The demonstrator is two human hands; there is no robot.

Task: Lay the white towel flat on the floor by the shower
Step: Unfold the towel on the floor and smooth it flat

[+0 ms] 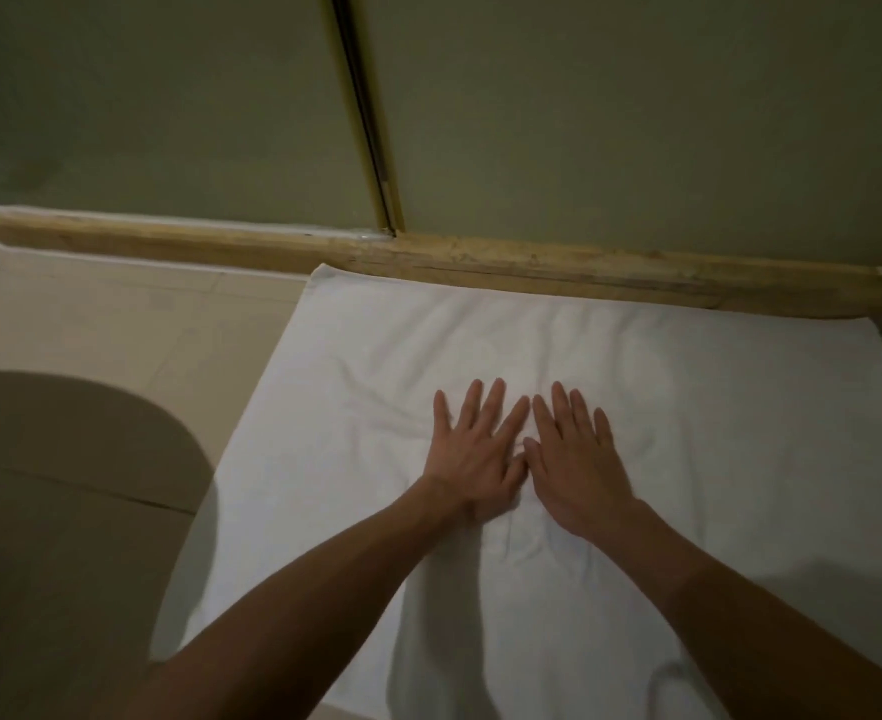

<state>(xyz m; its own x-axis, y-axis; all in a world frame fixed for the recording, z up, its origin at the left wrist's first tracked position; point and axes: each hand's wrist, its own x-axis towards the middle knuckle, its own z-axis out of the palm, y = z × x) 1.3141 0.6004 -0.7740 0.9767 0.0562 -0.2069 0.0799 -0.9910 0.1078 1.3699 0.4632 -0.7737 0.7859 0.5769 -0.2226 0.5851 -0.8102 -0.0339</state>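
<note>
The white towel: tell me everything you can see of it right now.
The white towel looks like soft cloth, spread on the tiled floor, its far edge along the worn sill under the shower doors. Shallow wrinkles remain near the middle. The left hand and right hand press flat on it, fingers spread, side by side.

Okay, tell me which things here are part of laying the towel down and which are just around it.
Part of the job:
white towel, spread on the floor
left hand and right hand, flat on it
shower threshold along its far edge

Just around:
tiled floor
shower door panels
rounded dark shape, lower left, unclear
</note>
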